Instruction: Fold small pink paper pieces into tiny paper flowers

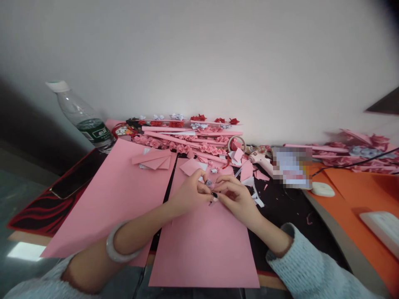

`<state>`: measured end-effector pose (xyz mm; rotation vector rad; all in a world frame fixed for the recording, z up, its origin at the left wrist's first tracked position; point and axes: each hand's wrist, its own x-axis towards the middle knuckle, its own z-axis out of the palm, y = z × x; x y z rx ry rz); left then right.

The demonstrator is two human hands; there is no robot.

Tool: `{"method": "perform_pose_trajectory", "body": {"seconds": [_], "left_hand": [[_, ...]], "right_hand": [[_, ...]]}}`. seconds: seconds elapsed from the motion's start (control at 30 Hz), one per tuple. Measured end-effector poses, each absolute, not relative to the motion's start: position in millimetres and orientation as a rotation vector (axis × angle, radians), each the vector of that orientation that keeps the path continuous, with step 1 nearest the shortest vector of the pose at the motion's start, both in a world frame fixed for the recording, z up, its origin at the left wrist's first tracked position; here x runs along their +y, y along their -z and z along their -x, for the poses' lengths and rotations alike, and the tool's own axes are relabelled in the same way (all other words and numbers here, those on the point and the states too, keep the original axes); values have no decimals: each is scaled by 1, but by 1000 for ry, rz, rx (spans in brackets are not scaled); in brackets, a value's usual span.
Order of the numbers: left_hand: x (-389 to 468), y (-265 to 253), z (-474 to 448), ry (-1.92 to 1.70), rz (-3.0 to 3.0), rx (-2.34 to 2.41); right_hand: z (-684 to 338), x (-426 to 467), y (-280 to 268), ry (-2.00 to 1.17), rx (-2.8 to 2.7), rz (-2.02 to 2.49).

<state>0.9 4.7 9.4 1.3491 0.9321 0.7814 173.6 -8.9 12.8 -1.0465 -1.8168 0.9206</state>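
Observation:
My left hand (190,192) and my right hand (237,198) meet above a pink sheet of paper (204,249). Their fingertips are pinched together on a small piece of paper (209,182), pale and greyish-lilac where it shows. Fingers cover most of it, so its full shape is hidden. Just beyond the hands lie cut pink paper pieces (189,167) and white scraps. A second large pink sheet (102,199) spreads out to the left, with a fanned stack of pink paper pieces (154,159) on it.
Pink paper flowers (182,148) and rolled pink paper sticks (174,139) line the wall. A tape roll (236,140) and a pale pink glue gun (261,160) lie behind my right hand. At left stand a water bottle (87,120) and a phone (76,174); a white mouse (323,189) is right.

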Motion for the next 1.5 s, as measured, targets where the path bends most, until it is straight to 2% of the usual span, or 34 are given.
{"method": "perform_pose_trajectory", "body": {"seconds": [0.53,1.03,1.27,1.5], "left_hand": [[8,-7,-3,-761,-1104,852],[10,-6,0,-740,-1026,779],[8,-5,-1,-774,-1179,723],[5,-5,2,-671,-1299,775]], "right_hand": [[-178,-12,-17,-784,-1920,918],[-181,-15,-17,-792,-1987,841],[-180,-10,-15,-806,-1948,1048],[-178,-9,-10,-836,-2299,1012]]}}
